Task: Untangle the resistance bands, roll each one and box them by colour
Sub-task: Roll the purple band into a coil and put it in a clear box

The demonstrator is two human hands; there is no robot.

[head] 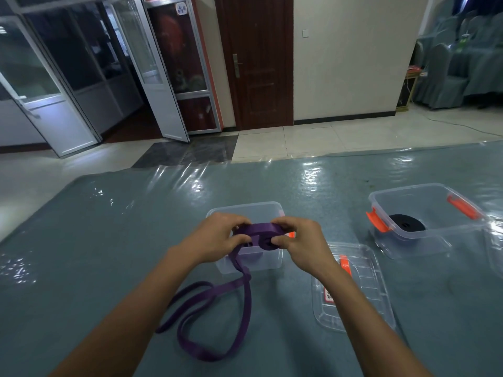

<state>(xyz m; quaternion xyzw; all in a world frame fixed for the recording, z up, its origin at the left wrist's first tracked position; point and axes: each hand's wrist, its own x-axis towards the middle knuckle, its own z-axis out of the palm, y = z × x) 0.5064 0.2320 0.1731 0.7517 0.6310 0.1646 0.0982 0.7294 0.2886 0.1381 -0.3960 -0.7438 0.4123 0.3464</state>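
A purple resistance band (260, 235) is partly wound into a small roll held above the table. My left hand (217, 238) grips the band at the roll's left side. My right hand (299, 240) pinches the roll from the right. The band's loose length (212, 317) hangs down and lies in loops on the blue-grey table cover. Just behind my hands stands a clear plastic box (245, 210); my hands hide what is inside. At the right, a second clear box (424, 213) with orange clips holds a rolled black band (407, 223).
A clear lid (362, 289) with an orange clip and a label lies flat to the right of my right forearm. The table cover (109, 240) is under shiny plastic film. Beyond the far edge are floor tiles, a wooden door and covered chairs.
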